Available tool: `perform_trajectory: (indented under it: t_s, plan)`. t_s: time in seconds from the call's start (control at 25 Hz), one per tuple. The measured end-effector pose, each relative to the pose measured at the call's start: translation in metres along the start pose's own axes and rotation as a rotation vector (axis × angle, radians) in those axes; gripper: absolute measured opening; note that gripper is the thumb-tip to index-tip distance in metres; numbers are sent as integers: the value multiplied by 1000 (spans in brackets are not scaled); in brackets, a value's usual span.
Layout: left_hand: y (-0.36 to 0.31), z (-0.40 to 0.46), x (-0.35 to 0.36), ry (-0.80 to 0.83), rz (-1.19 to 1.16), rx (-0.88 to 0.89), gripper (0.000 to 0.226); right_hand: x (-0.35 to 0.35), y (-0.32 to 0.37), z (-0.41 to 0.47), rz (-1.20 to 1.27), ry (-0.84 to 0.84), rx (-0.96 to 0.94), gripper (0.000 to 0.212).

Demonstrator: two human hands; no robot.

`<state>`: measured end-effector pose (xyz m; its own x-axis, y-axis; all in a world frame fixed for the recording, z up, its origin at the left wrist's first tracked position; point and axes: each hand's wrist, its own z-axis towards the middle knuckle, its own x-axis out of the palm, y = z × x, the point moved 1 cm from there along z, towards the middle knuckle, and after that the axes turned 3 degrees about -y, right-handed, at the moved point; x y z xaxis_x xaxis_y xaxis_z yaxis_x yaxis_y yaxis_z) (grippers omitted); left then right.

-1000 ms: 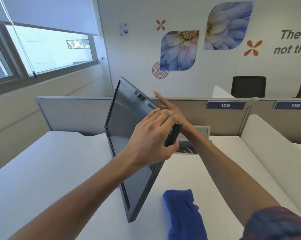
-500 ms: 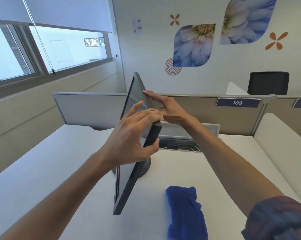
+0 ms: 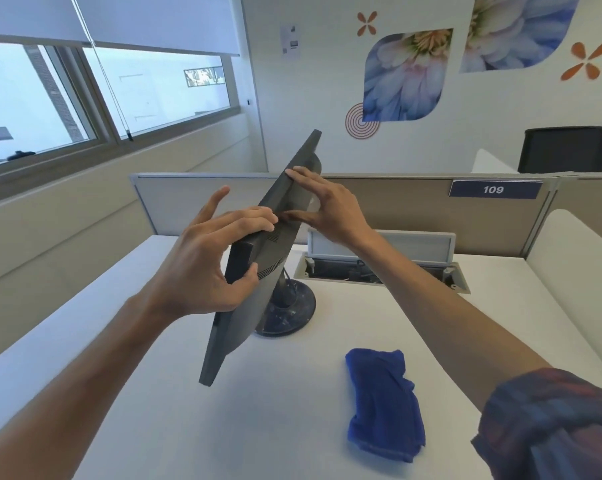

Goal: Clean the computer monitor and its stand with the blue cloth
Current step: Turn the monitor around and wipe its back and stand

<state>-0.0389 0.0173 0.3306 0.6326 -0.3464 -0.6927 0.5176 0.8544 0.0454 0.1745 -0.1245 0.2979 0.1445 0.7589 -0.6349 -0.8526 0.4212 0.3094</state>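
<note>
The dark grey monitor [image 3: 233,327] stands turned almost edge-on to me on the white desk, its screen side facing left and hidden. Its round black stand base [image 3: 292,315] shows behind the panel, speckled with dust. My left hand [image 3: 209,261] grips the near upper corner of the monitor, thumb on the edge. My right hand [image 3: 323,211] rests on the top edge and back of the panel, fingers spread. The blue cloth [image 3: 384,403] lies crumpled on the desk to the right, apart from both hands.
An open cable hatch [image 3: 382,268] with a raised lid is set into the desk [image 3: 136,393] behind the stand. Partition panels [image 3: 413,209] close off the back and right side. Windows run along the left wall, and a black chair [image 3: 566,148] stands beyond the partition.
Both hands have swivelled the monitor further round, so the screen that faced me a second ago is turned away and the back shows. The stand base came into view. The cloth stayed put.
</note>
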Motion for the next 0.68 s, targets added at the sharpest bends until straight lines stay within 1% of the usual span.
perform_trajectory:
  t_s: [0.32, 0.44, 0.6, 0.68]
  plan:
    - [4, -24, -26, 84, 191, -13, 50, 14, 31, -13, 2, -74, 35, 73]
    - [6, -29, -30, 90, 217, -16, 51, 17, 38, -17, 31, -69, 71, 73]
    - [4, -27, -32, 103, 231, -4, 50, 11, 35, -20, 79, -5, 74, 73]
    - [5, -28, -34, 90, 229, -8, 49, 7, 24, -33, 134, -39, 126, 69]
